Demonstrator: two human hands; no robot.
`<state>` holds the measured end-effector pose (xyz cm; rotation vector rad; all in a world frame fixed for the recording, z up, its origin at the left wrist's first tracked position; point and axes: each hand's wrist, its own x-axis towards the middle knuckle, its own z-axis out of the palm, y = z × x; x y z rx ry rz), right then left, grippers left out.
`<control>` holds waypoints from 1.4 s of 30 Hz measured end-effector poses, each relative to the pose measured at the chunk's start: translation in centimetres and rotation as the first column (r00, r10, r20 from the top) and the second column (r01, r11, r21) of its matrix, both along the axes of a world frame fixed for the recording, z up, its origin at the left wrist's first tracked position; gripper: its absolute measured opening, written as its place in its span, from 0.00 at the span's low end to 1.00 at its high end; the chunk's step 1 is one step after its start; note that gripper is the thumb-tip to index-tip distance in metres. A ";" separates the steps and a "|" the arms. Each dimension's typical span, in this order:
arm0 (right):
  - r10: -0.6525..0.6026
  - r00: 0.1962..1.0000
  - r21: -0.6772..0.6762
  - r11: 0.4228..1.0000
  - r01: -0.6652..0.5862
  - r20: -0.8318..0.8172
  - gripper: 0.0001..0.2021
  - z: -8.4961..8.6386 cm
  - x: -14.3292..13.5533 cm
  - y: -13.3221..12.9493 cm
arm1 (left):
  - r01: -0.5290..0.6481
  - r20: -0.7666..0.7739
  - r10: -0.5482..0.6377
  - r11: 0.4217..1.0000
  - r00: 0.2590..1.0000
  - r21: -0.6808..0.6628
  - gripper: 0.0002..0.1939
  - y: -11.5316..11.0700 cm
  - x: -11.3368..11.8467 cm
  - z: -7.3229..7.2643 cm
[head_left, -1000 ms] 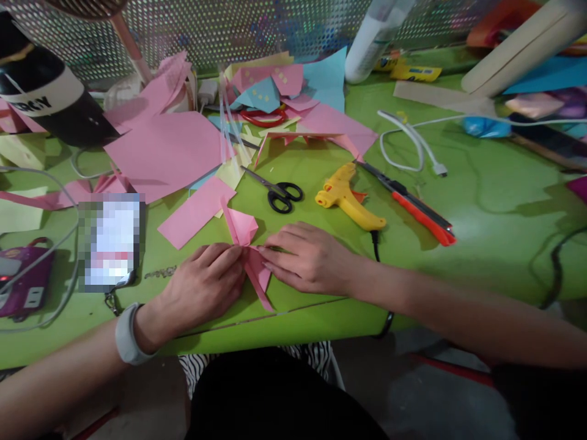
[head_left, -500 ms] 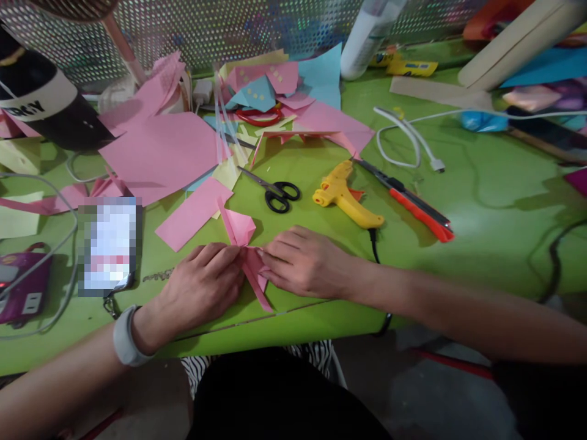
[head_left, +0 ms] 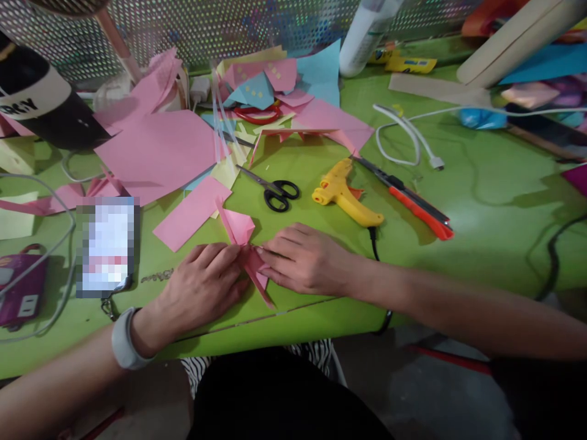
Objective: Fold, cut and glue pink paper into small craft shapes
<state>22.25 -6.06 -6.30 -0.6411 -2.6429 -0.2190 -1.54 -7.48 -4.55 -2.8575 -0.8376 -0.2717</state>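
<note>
A folded pink paper piece [head_left: 240, 227] lies near the table's front edge, with a pointed strip at its top and another slanting down between the hands. My left hand [head_left: 206, 282] has its fingers closed on the left side of its middle. From the right, my right hand [head_left: 307, 260] pinches the same paper, thumb and fingertips near its centre. The fingertips of both hands almost meet there. A flat pink rectangle [head_left: 190, 214] is just beyond my left hand. Black-handled scissors [head_left: 275, 190] and a yellow glue gun [head_left: 343, 194] rest beyond my right hand.
A red cutter [head_left: 413, 205] and a white cable [head_left: 408, 134] are at the right. A blurred-out phone [head_left: 107, 244], a purple box [head_left: 22, 284] and a dark bottle [head_left: 46, 98] stand or lie left. Pink sheets [head_left: 160, 153] cover the back left of the green table [head_left: 481, 244].
The hands have hardly moved and keep hold of the folded pink paper. Its lower strip has tilted slightly upward. The view has shifted a little.
</note>
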 end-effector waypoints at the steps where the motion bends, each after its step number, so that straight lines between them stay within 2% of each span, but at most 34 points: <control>1: -0.003 1.000 0.011 1.000 0.003 0.004 0.13 0.0 0.0 0.0 | -0.007 -0.001 0.007 1.000 1.000 -0.001 0.09 0.0 0.0 -0.1; 5: -0.049 0.999 0.044 0.998 0.049 0.002 0.13 0.1 -0.1 -0.2 | -0.001 -0.003 0.001 1.000 1.000 -0.008 0.09 0.0 0.1 -0.2; 9: -0.111 0.993 0.025 0.993 0.112 -0.037 0.18 0.2 -0.1 -0.3 | -0.003 0.005 0.003 1.000 1.000 -0.013 0.09 0.0 0.0 -0.2; 16: -0.086 0.996 0.034 0.996 0.085 0.026 0.21 0.2 -0.1 -0.5 | 0.007 -0.012 -0.007 0.999 1.000 -0.035 0.09 0.0 -0.2 -0.2; 24: -0.082 0.996 -0.063 0.994 0.085 0.045 0.25 0.4 0.0 -0.4 | 0.025 -0.002 -0.025 0.999 1.000 -0.043 0.09 0.2 -0.2 -0.1; 26: -0.078 0.997 -0.079 0.994 0.080 0.026 0.23 0.4 0.2 -0.3 | 0.023 -0.001 -0.023 0.999 1.000 -0.031 0.10 0.2 -0.1 -0.1; 30: -0.104 0.991 -0.122 0.988 0.093 -0.089 0.14 0.1 0.4 0.1 | 0.013 -0.003 -0.013 1.000 1.000 -0.023 0.09 0.1 -0.1 -0.1; 38: -0.109 0.984 -0.144 0.986 0.089 -0.139 0.10 -0.1 -0.5 0.8 | 0.059 0.024 -0.058 0.998 0.998 -0.039 0.08 0.0 -0.1 0.4; 42: -0.148 0.977 -0.262 0.959 0.104 -0.156 0.12 0.1 -0.7 0.8 | 0.064 0.052 -0.062 0.997 0.997 -0.051 0.08 0.0 -0.1 0.7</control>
